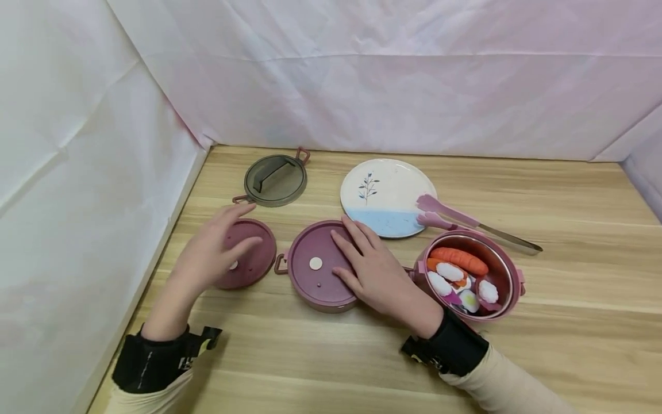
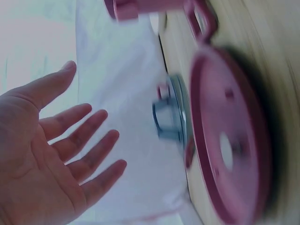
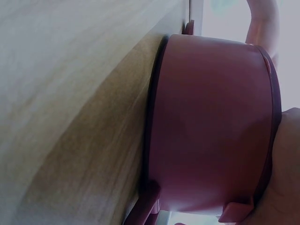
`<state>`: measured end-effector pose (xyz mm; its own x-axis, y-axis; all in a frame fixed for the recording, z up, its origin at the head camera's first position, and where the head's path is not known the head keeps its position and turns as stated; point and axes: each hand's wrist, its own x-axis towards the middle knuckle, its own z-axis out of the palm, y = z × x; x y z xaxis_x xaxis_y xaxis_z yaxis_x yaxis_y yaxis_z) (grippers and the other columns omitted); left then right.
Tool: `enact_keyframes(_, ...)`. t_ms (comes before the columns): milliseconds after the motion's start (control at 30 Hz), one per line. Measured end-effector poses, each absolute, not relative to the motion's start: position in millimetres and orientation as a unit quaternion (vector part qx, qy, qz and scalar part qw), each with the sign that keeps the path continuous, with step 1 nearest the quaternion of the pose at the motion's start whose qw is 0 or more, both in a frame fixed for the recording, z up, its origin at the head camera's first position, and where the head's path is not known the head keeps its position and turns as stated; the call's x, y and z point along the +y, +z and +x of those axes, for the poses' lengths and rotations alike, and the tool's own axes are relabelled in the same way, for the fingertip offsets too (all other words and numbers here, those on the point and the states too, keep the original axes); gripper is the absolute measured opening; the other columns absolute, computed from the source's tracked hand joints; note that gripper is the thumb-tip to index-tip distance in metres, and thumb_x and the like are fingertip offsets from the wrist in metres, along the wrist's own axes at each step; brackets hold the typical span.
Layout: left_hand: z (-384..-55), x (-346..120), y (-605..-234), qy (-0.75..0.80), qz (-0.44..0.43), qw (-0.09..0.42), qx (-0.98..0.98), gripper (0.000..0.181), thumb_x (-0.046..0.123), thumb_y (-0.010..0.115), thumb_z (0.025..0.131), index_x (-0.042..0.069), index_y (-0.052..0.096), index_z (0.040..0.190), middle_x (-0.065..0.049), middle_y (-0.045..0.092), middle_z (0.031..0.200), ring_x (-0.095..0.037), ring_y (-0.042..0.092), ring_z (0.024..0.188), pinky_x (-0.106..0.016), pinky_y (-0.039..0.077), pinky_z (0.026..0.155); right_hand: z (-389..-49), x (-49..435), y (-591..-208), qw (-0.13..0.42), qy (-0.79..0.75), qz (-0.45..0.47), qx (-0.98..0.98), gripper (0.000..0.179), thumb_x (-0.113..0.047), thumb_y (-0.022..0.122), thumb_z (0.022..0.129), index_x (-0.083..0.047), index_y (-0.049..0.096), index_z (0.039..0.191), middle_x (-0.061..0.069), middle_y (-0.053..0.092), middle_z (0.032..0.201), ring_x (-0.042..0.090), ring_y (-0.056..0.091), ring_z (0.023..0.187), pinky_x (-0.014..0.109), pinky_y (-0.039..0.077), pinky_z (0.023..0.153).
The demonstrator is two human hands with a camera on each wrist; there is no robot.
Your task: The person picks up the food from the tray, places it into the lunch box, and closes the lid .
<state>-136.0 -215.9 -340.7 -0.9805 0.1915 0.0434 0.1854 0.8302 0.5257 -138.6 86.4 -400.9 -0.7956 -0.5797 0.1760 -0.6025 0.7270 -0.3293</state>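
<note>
My right hand (image 1: 373, 270) rests on the flat round top of a purple toy pot (image 1: 315, 287), its fingers spread over the right half. A pale dot marks that top, and a loop handle (image 1: 281, 264) sticks out at the pot's left. In the right wrist view the pot's side wall (image 3: 211, 126) stands on the table, the hand over its top edge. My left hand (image 1: 209, 247) hovers with fingers apart and nothing held. Below it lies a purple disc (image 1: 253, 276) with a raised rim and a pale dot, partly hidden by the hand in the head view.
Behind lies a grey see-through lid (image 1: 279, 190) with a bar handle. A white and blue plate (image 1: 393, 184) is further right, purple-handled utensils (image 1: 450, 210) overlapping its edge. An uncovered pink pot (image 1: 509, 287) holds a toy carrot (image 1: 460, 260) and other toy food. White cloth walls border the table.
</note>
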Motion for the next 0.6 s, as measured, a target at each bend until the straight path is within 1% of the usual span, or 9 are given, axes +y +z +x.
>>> enact_keyframes(33, -134.6, -222.1, -341.0, 0.274, 0.087, 0.007, 0.958, 0.062, 0.029, 0.069, 0.095, 0.012, 0.044, 0.150, -0.019, 0.044, 0.153, -0.044, 0.039, 0.141, -0.065, 0.033, 0.112, -138.4, 86.7, -401.2, 0.030, 0.189, 0.318, -0.929, 0.062, -0.041, 0.055, 0.100, -0.011, 0.042, 0.152, 0.013, 0.022, 0.166, 0.033, 0.026, 0.150, 0.045, 0.030, 0.122)
enact_keyframes(133, -130.4, -240.7, -344.7, 0.259, 0.060, -0.001, 0.964, 0.061, 0.030, 0.068, 0.095, 0.009, 0.046, 0.148, -0.022, 0.047, 0.149, -0.047, 0.043, 0.137, -0.066, 0.036, 0.107, -138.6, 86.7, -401.9, 0.029, 0.190, 0.318, -0.928, 0.062, -0.041, 0.055, 0.100, -0.011, 0.042, 0.152, 0.013, 0.022, 0.166, 0.034, 0.027, 0.149, 0.045, 0.030, 0.122)
enact_keyframes(333, -125.7, -272.3, -361.9, 0.251, 0.034, -0.011, 0.967, 0.057, 0.022, 0.069, 0.094, -0.001, 0.049, 0.142, -0.031, 0.049, 0.142, -0.051, 0.045, 0.130, -0.067, 0.036, 0.103, -139.5, 86.8, -402.8, 0.025, 0.185, 0.320, -0.929, 0.062, -0.043, 0.053, 0.101, -0.012, 0.040, 0.153, 0.011, 0.020, 0.167, 0.032, 0.025, 0.150, 0.044, 0.028, 0.123)
enact_keyframes(433, -124.9, -282.3, -369.1, 0.242, 0.016, 0.001, 0.970, 0.056, 0.022, 0.068, 0.095, -0.002, 0.049, 0.142, -0.032, 0.049, 0.141, -0.051, 0.046, 0.127, -0.067, 0.039, 0.100, -139.5, 86.9, -403.1, 0.028, 0.187, 0.320, -0.928, 0.061, -0.042, 0.054, 0.100, -0.011, 0.041, 0.152, 0.012, 0.021, 0.166, 0.032, 0.025, 0.150, 0.044, 0.029, 0.123)
enact_keyframes(600, -125.6, -291.3, -376.4, 0.242, -0.011, 0.050, 0.969, 0.060, 0.024, 0.066, 0.096, -0.004, 0.044, 0.145, -0.035, 0.044, 0.143, -0.056, 0.048, 0.124, -0.067, 0.044, 0.096, -139.0, 86.8, -403.2, 0.031, 0.197, 0.318, -0.927, 0.062, -0.041, 0.056, 0.100, -0.011, 0.043, 0.152, 0.013, 0.022, 0.166, 0.032, 0.025, 0.150, 0.045, 0.030, 0.122)
